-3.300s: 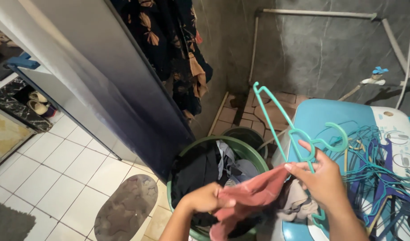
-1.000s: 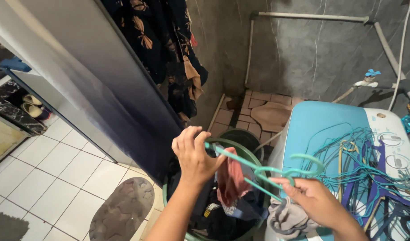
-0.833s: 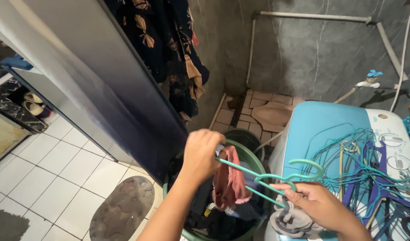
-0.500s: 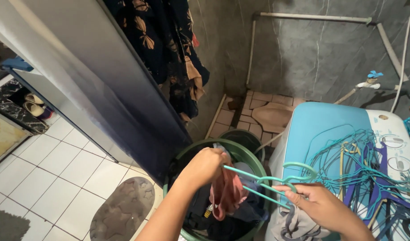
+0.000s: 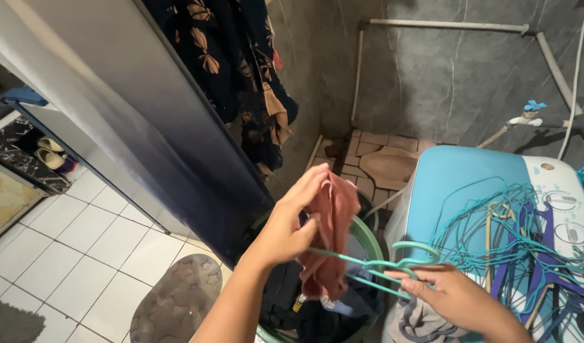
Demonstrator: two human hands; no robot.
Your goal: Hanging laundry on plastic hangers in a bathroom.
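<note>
My left hand point(image 5: 291, 222) is lifted above the green laundry bucket point(image 5: 366, 236) and grips a small reddish-pink cloth point(image 5: 330, 235), which drapes over a teal plastic hanger point(image 5: 374, 262). My right hand point(image 5: 451, 297) pinches that hanger near its hook, at the front edge of the washing machine point(image 5: 457, 184). Dark clothes point(image 5: 292, 298) fill the bucket below the cloth.
A tangle of blue, teal and purple hangers point(image 5: 527, 241) lies on the washing machine lid. A dark floral garment point(image 5: 241, 76) hangs beside a metal door point(image 5: 133, 127). An oval mat point(image 5: 177, 298) lies on the white tiles. A tap point(image 5: 527, 114) sticks out of the grey wall.
My left hand has risen from the bucket and pulled the pink cloth up over the hanger. My right hand keeps holding the hanger in about the same place.
</note>
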